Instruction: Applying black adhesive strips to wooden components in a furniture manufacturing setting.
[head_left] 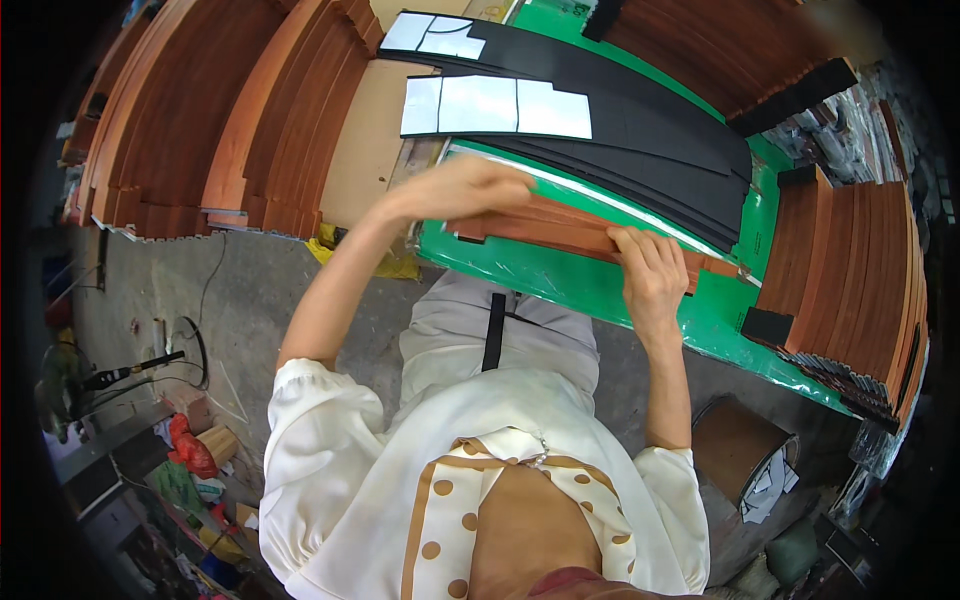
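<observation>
A reddish-brown wood-grain strip [570, 232] lies across the green table covering in front of me. My right hand [655, 278] is closed on its right part, with the fingers bent over the top and the thumb hidden. Over the strip's left end is my left hand [470, 187], blurred by motion, its fingers pointing right. Whether it grips anything cannot be made out. Just beyond the strip runs a pale straight edge [600, 210]. Farther back lies a pile of long black sheets [650, 120], with white cut pieces [495, 107] on its left part.
Tall stacks of brown strips [290, 120] stand at the left. More brown strips [850, 280] are stacked at the right, and another stack [700, 50] lies at the far right. A brown bin [735, 450] holding white scraps stands on the floor, right of me. A fan [120, 375] stands at the left.
</observation>
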